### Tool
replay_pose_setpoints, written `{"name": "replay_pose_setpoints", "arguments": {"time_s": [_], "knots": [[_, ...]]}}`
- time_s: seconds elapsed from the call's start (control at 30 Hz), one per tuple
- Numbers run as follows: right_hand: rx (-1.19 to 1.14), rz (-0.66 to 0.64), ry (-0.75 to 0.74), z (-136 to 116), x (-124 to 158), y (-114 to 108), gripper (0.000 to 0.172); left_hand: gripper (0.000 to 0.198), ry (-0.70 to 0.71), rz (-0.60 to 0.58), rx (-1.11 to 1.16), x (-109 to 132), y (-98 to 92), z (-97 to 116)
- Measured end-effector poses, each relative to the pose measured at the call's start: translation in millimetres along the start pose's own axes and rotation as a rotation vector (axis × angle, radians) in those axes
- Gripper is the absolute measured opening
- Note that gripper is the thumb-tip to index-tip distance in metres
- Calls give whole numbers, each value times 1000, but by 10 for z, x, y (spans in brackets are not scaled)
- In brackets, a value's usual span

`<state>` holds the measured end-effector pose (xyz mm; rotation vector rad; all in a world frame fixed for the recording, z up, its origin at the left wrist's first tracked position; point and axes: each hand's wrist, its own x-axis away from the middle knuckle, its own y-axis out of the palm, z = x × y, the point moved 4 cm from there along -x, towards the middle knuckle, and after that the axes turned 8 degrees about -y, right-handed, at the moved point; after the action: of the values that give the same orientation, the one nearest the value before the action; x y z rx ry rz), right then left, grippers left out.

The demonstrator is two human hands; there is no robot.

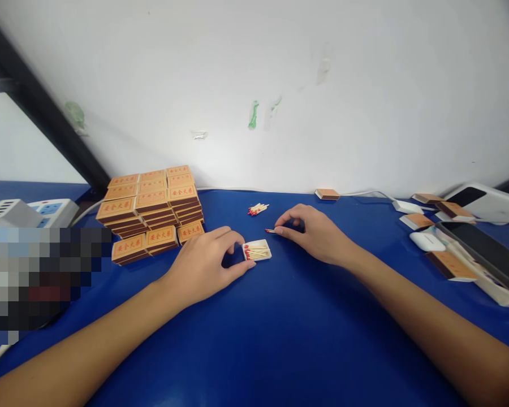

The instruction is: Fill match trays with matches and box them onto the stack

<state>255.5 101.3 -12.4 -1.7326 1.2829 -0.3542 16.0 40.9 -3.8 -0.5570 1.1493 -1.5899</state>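
Note:
Between thumb and forefinger, my left hand [214, 257] grips the left end of a small white matchbox tray [263, 259]. Red-tipped matches [258, 250] lie lengthwise in that tray, heads toward the left. To its upper right, my right hand [307, 232] pinches a match [270, 230] just above the table, its dark red head pointing left. Behind both hands, a loose pile of matches [258, 209] lies on the blue table. Left of my left hand stand stacked orange matchboxes [152, 195] with red print, with a lower row [161, 238] in front of them.
A single matchbox [327, 194] lies by the white wall. More matchboxes [452, 264], a white earbud case [427, 241] and a dark phone [483, 249] crowd the right side. At the left are a white power strip [53, 213] and a blurred-out patch [38, 282].

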Motion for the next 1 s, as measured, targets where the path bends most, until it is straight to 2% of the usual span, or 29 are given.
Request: {"name": "replay_pose_setpoints", "arguments": {"time_s": [0.17, 0.4, 0.73, 0.9, 1.0], "knots": [[11, -93, -85, -58, 13, 19, 24, 26, -3, 2, -1, -10, 7, 2], [23, -75, -197, -155, 46, 32, 18, 26, 1, 5, -1, -7, 1, 6], [43, -45, -344, -626, 182, 145, 8, 26, 24, 16, 0, 12, 8, 4], [91, -32, -356, -627, 188, 106, 3, 24, 22, 13, 4, 4, 4, 9], [86, -67, -346, -597, 175, 52, 5, 25, 22, 17, 4, 3, 2, 13]]}}
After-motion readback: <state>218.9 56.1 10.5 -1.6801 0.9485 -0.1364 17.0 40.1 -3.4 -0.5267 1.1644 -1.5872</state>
